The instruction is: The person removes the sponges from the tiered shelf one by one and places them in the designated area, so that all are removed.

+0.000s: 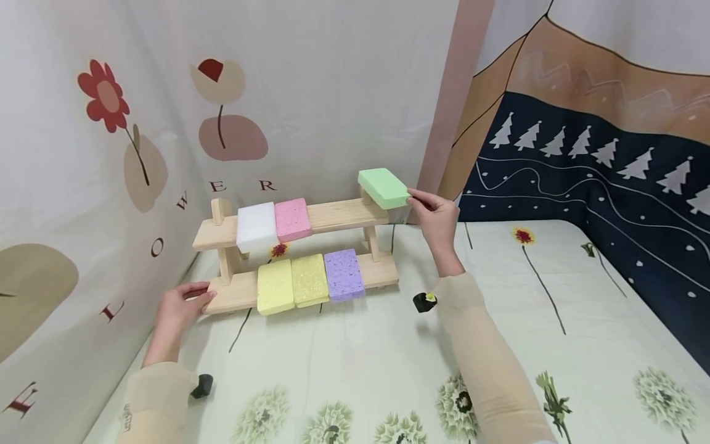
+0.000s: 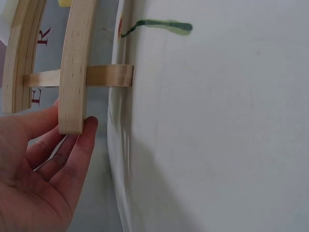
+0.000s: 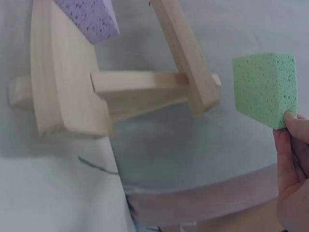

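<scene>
Head view: right hand [image 1: 437, 223] pinches the green sponge [image 1: 384, 188] by one corner, near the right end of the upper board [image 1: 346, 213] on the two-tier wooden rack [image 1: 373, 244]. Left wrist view: left hand [image 2: 46, 166] grips the lower board [image 2: 73, 104] at its end, thumb opposing fingers; firm bracing should limit rocking. Right wrist view: sponge hangs clear of the wood; a light pinch, sponge level, seems best.

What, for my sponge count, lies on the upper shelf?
A white sponge and a pink sponge, side by side. The wood beneath them is covered; the green sponge in the right hand hides part of the upper shelf in the head view.
</scene>
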A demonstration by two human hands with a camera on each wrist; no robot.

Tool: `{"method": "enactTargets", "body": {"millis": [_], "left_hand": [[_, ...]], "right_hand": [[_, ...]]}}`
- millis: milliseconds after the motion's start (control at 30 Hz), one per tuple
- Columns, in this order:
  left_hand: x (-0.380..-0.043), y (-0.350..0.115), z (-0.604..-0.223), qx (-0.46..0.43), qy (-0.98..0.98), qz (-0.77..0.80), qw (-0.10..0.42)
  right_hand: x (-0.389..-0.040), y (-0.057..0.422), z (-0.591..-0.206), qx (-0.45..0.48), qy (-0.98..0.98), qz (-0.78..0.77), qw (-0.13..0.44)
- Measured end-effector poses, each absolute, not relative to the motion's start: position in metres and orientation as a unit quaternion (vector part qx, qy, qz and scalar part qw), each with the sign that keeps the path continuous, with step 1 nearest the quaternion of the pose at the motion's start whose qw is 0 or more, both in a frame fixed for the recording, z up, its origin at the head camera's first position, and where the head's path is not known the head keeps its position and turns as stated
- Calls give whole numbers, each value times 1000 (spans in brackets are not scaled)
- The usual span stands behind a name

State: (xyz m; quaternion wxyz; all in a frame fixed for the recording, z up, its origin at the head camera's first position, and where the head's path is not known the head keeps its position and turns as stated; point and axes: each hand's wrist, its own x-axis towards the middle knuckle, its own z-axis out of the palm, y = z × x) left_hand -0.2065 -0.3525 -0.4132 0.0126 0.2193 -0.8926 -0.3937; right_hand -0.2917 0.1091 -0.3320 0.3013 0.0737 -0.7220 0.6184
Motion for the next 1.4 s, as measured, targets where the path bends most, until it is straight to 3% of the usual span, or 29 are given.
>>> {"method": "enactTargets", "body": {"millis": [267, 567, 1400], "left_hand": [[-208, -354, -415, 229, -887, -400, 11], [-209, -354, -416, 225, -889, -398, 14], [-207, -355, -416, 208, -897, -388, 27]], "right_hand": [[-289, 129, -343, 39, -724, 610, 320], [-313, 163, -385, -15, -720, 607, 335], [-309, 184, -431, -112, -820, 502, 251]]}}
